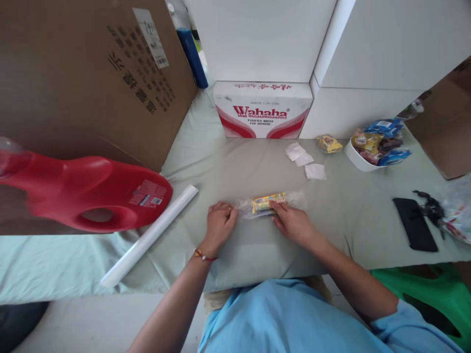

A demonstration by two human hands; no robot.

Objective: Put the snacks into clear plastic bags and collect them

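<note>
A small yellow packet [259, 204] with coloured print lies on a strip of clear plastic film [296, 198] in front of me; whether the film goes fully around it, I cannot tell. My right hand [296, 224] is on the packet's right half, forefinger pressed on top and thumb at the near edge. At the film's left end rests my left hand [221, 223], closed, its fingers curled and the thumb side at the film's edge. The undersides of both hands are hidden. A red beaded bracelet [206, 256] circles my left wrist.
Left are a white roll [150, 235], a red jug [121, 189] and a cardboard box [91, 73]. Behind stand a Wahaha carton [263, 110], white paper pieces [314, 171], a yellow snack packet [329, 143] and a white bowl [358, 158] of snacks. A black phone [415, 224] lies right.
</note>
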